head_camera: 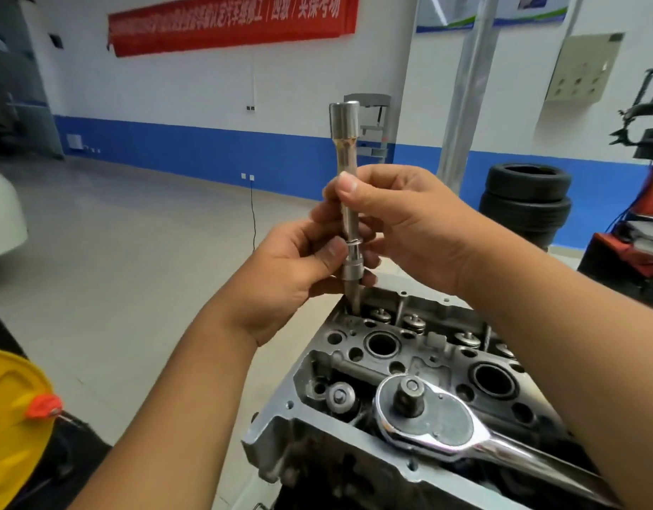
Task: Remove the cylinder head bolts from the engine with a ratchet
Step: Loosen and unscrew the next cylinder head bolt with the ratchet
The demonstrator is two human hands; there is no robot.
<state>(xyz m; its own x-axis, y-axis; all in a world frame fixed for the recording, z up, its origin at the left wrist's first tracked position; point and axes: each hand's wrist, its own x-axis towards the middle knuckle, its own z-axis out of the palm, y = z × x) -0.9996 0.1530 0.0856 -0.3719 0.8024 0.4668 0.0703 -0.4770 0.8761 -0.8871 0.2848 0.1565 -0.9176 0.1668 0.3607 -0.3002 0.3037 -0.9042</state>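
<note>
The long extension bar [348, 193] stands almost straight up between the two hands. Its top end is a fat silver cup, high above the hands. Its bottom end has a socket [350, 261] on it, and a thin dark bit under the socket goes down into a hole at the far corner of the cylinder head [420, 347]. So the long line of the tool runs up and down, right over that hole. I think a bolt sits down in that hole, but it is hidden, so I cannot tell for sure.

The left hand [299, 266] is the low one. Its fingers curl round the socket and pinch it. The right hand [402, 222] is the high one. Its thumb and fingers pinch the bar just above the left hand. Both hands hold the same tool.

The ratchet [439, 421] is not on the bar. It lies flat on the cylinder head, below the hands and nearer to the person, with its square drive pointing up. Its handle runs off under the right arm, so the right hand looks like the closer one to pick it up.

My guess is that the ratchet must go up onto the top cup of the bar next
</note>
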